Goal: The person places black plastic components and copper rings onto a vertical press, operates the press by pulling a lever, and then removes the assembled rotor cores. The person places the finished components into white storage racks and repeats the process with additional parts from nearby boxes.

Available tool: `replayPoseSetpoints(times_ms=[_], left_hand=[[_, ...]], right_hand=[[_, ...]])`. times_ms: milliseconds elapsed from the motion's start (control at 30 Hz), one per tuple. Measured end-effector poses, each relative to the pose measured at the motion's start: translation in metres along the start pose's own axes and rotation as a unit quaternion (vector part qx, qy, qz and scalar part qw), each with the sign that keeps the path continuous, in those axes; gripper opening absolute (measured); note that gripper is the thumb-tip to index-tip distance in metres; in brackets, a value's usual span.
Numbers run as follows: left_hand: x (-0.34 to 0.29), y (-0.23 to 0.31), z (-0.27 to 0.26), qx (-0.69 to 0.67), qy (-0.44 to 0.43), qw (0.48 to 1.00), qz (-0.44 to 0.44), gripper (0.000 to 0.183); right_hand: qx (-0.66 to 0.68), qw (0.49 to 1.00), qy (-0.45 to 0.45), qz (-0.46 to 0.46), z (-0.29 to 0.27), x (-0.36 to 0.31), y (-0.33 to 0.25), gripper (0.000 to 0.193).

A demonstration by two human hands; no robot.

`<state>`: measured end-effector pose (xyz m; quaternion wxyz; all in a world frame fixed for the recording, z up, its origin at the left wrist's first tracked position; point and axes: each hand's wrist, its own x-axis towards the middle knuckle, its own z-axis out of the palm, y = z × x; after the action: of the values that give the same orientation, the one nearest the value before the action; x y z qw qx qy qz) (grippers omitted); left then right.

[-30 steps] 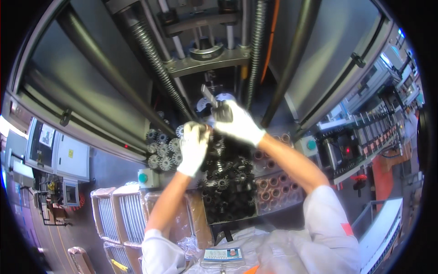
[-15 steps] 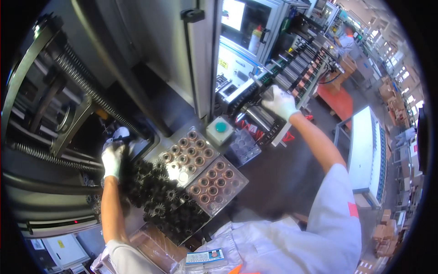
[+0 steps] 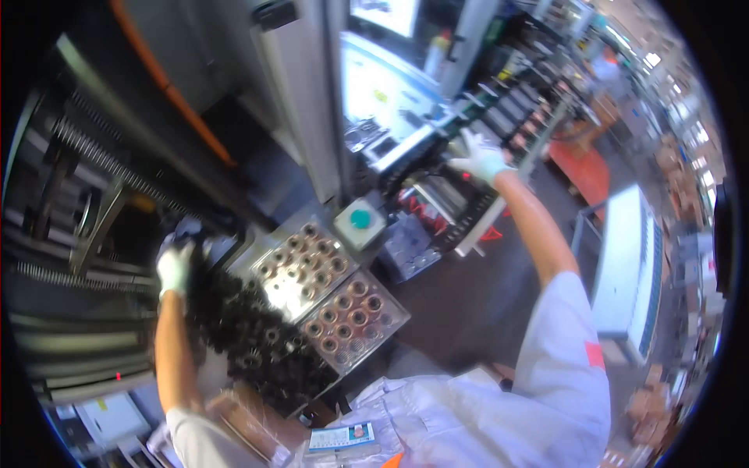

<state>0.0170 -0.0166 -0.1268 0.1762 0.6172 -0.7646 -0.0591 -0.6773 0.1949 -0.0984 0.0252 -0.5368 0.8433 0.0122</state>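
Observation:
My left hand, in a white glove, reaches into the machine at the left. Its fingers curl at a dark part beside a metal piece; what they hold is blurred. My right hand, also gloved in white, is over the roller conveyor, where grey cylinders with copper-coloured ends lie in a row. Its fingers are spread and nothing shows between them. Between my hands are two clear trays, the far tray and the near tray, with round copper-coloured parts in their pockets. Black finned parts lie heaped beside them.
A box with a green button stands behind the trays, next to another clear tray. Coil springs and a tall metal post belong to the machinery. A white rack stands at right; a person is far back.
My right hand has opened over the conveyor, letting go of a grey cylinder it held. My left hand remains at the machine. The whole view has shifted slightly.

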Motion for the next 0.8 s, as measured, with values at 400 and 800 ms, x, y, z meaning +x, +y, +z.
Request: replayPoseSetpoints(times_ms=[400,800], left_hand=[[-0.051,0.043,0.011,0.135,0.054,0.985,0.09,0.039],[-0.279,-0.094,-0.135,0.149,0.203,0.963,-0.092,0.042]], right_hand=[[0.32,0.91,0.012,-0.264,0.007,-0.175,-0.174,0.041],[0.227,0.773,0.074,-0.588,0.011,-0.204,-0.449,0.035]])
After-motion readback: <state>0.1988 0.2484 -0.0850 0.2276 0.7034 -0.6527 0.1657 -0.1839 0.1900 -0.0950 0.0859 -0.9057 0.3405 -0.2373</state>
